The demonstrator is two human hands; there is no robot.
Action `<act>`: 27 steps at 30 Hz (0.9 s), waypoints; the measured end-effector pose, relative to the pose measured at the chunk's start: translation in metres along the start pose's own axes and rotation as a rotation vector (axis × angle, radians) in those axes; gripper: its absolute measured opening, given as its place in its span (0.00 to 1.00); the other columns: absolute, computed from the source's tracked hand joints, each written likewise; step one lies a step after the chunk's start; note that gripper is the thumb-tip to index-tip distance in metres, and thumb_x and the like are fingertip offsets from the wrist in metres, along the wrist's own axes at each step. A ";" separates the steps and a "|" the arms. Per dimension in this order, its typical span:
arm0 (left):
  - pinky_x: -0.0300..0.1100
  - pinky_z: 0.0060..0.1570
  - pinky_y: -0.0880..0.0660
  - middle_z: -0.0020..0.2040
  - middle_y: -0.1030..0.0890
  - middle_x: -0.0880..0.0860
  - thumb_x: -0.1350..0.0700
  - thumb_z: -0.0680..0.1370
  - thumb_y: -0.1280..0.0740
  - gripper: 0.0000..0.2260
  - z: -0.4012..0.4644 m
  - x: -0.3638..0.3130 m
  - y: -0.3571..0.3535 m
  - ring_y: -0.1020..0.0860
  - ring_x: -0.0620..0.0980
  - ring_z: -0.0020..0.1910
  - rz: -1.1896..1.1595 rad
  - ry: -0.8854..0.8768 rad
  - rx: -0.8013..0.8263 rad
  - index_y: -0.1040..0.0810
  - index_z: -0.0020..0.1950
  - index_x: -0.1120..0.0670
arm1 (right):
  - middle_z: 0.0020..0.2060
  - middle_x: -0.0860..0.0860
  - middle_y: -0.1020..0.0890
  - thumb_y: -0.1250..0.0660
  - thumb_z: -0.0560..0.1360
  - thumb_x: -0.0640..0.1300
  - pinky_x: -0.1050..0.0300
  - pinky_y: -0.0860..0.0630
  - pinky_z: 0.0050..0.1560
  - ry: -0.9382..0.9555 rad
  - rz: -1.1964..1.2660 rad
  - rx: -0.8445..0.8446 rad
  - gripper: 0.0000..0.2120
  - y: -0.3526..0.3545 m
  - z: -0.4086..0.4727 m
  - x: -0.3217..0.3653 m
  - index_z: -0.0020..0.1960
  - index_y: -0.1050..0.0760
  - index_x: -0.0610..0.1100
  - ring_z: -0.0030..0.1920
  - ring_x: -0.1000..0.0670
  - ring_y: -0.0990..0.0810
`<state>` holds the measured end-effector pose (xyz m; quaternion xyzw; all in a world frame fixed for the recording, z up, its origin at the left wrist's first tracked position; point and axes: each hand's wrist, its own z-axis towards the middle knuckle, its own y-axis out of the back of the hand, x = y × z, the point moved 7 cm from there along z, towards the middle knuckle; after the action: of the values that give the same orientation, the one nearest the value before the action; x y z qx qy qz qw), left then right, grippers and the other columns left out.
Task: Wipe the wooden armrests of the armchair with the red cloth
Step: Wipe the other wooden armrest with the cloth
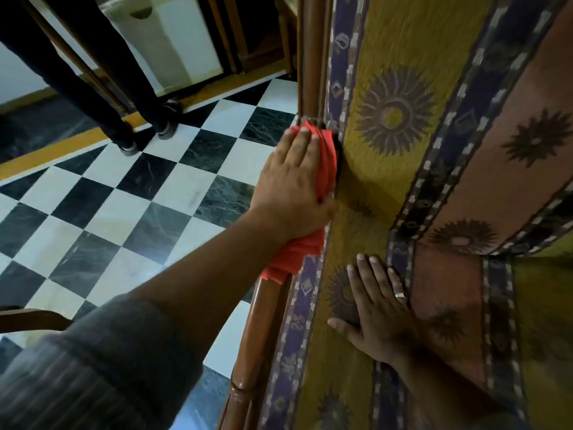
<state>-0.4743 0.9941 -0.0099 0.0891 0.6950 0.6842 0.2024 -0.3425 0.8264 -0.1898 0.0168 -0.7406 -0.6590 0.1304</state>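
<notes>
Nearest me, my right hand (383, 308) lay flat and open on the patterned cushion (350, 187), holding nothing, while farther off my left hand (291, 178) pressed the red cloth (325, 162) around the wooden armrest (263, 321), seemingly mid-wipe, with no readable writing anywhere.

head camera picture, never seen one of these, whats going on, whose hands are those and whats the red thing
There is one picture, taken by a camera worn on a person's head, looking down at their own two bare hands. No machine is involved. The left hand presses a red cloth around the wooden armrest of an armchair, wiping it. The right hand, wearing a ring, lies flat and empty on the patterned cushion, seemingly for support. Beyond the chair is a black and white tiled floor, where someone else's legs stand at top left.
</notes>
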 end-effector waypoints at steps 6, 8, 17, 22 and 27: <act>0.50 0.79 0.57 0.83 0.54 0.56 0.35 0.71 0.40 0.47 -0.042 0.001 -0.006 0.59 0.54 0.81 -0.041 -0.071 0.063 0.55 0.81 0.56 | 0.81 0.42 0.48 0.47 0.72 0.78 0.35 0.42 0.75 0.000 0.000 -0.013 0.51 -0.004 0.000 -0.001 0.80 0.47 0.41 0.81 0.41 0.49; 0.53 0.79 0.55 0.82 0.54 0.56 0.35 0.70 0.42 0.47 -0.030 0.002 -0.004 0.59 0.55 0.81 -0.022 -0.078 0.078 0.55 0.81 0.57 | 0.81 0.42 0.48 0.46 0.72 0.78 0.35 0.43 0.75 0.001 0.000 -0.020 0.51 -0.005 0.001 -0.001 0.80 0.47 0.41 0.81 0.41 0.49; 0.54 0.78 0.56 0.82 0.55 0.57 0.37 0.72 0.45 0.43 0.015 -0.001 0.000 0.58 0.56 0.81 0.056 -0.125 0.049 0.54 0.81 0.55 | 0.81 0.42 0.48 0.48 0.72 0.77 0.35 0.45 0.76 0.007 -0.034 -0.037 0.51 -0.006 0.000 0.000 0.80 0.48 0.41 0.81 0.41 0.50; 0.55 0.79 0.55 0.82 0.55 0.58 0.37 0.73 0.46 0.43 -0.011 -0.001 -0.002 0.58 0.56 0.81 0.060 -0.142 0.064 0.55 0.81 0.56 | 0.81 0.41 0.47 0.47 0.73 0.77 0.35 0.44 0.76 0.003 -0.055 -0.025 0.50 -0.003 0.000 0.001 0.80 0.47 0.41 0.81 0.41 0.50; 0.54 0.78 0.54 0.82 0.53 0.57 0.35 0.71 0.43 0.45 -0.027 0.000 -0.005 0.57 0.56 0.81 0.001 -0.143 0.078 0.53 0.81 0.57 | 0.81 0.42 0.46 0.48 0.72 0.78 0.36 0.45 0.77 -0.014 -0.057 -0.022 0.51 -0.003 0.000 0.001 0.80 0.46 0.41 0.81 0.42 0.50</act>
<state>-0.4841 0.9685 -0.0154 0.1456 0.7050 0.6484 0.2475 -0.3441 0.8253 -0.1927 0.0320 -0.7334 -0.6707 0.1064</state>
